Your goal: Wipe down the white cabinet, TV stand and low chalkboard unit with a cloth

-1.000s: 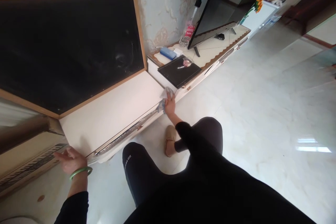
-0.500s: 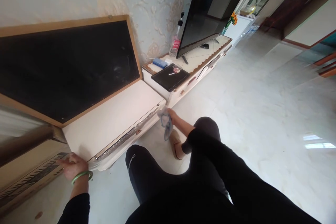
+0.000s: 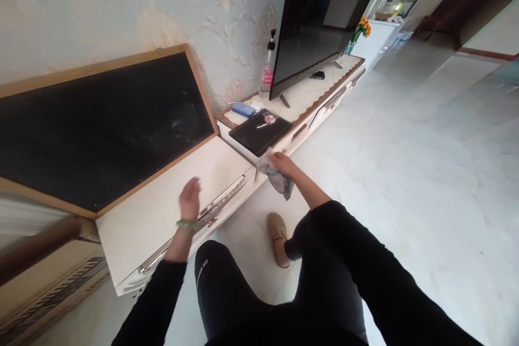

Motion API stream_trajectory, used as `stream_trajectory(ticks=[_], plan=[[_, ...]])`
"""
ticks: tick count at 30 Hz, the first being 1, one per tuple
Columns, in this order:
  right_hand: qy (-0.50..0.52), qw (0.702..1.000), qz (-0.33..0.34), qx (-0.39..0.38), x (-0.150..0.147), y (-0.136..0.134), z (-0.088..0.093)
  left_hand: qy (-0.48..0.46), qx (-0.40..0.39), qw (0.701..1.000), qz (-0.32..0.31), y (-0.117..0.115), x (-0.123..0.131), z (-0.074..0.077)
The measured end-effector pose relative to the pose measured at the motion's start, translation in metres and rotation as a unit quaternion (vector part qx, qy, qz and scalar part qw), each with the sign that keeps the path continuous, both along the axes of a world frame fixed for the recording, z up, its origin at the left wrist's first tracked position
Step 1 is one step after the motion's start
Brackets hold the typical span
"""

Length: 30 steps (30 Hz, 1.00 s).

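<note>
My right hand (image 3: 284, 163) is closed around the upper end of a crumpled grey-blue cloth (image 3: 279, 181), which hangs down beside the corner where the two cabinets meet. My left hand (image 3: 190, 198), a green bangle at its wrist, is raised over the low white cabinet (image 3: 150, 227). It is slightly blurred, its fingers look loosely extended, and nothing shows in it. Behind it a wood-framed blackboard (image 3: 105, 130) leans against the wall. Close to my right hand, a black tablet-like panel (image 3: 247, 134) lies on the TV cabinet.
Along the TV cabinet (image 3: 320, 84) stand a television (image 3: 312, 21), a pump bottle (image 3: 267, 73) and orange flowers (image 3: 363, 27). A blue case (image 3: 243, 110) lies near the panel. A cardboard box (image 3: 52, 286) is at lower left. My shoe (image 3: 278, 232) rests on the pale floor.
My left hand has moved right and up from the cabinet's left end to above its top. My right hand has lifted the cloth up and right, towards the TV cabinet's corner.
</note>
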State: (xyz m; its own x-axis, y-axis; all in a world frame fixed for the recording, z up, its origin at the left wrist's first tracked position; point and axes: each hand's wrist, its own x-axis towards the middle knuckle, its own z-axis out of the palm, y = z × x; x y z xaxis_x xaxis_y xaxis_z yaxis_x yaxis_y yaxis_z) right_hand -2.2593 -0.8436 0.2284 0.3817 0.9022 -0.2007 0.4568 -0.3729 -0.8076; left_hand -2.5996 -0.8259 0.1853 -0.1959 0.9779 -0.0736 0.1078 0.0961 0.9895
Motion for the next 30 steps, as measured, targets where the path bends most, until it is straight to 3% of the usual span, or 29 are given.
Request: stream_trajectory(ticks=[2,5,8,11,16,20,24,30], plan=[[-0.069,0.997,-0.005,-0.026,0.008,0.000,0.010,-0.093,-0.040,0.991,-0.090,0.025,0.074,0.011],[-0.147,0.987,0.000,-0.058,0.014,-0.001,0.025,-0.310,-0.166,0.926,-0.136,0.050,0.159,0.026],[-0.145,0.987,0.008,-0.067,0.018,-0.002,0.034,-0.342,-0.178,0.915,-0.121,0.062,0.203,0.034],[-0.125,0.990,0.006,-0.060,0.026,-0.003,0.034,-0.352,-0.177,0.913,-0.104,0.070,0.215,0.032],[-0.100,0.994,-0.024,-0.032,0.043,-0.002,0.026,-0.367,-0.182,0.907,-0.094,0.077,0.200,0.022],[-0.075,0.996,-0.049,0.007,0.051,0.002,0.019,-0.375,-0.175,0.906,-0.092,0.068,0.168,0.016],[-0.051,0.998,-0.033,0.032,0.046,0.002,0.016,-0.378,-0.163,0.907,-0.084,0.048,0.115,0.007],[-0.028,0.996,0.084,0.032,0.017,-0.004,0.010,-0.347,-0.172,0.921,-0.032,0.010,0.011,-0.013]])
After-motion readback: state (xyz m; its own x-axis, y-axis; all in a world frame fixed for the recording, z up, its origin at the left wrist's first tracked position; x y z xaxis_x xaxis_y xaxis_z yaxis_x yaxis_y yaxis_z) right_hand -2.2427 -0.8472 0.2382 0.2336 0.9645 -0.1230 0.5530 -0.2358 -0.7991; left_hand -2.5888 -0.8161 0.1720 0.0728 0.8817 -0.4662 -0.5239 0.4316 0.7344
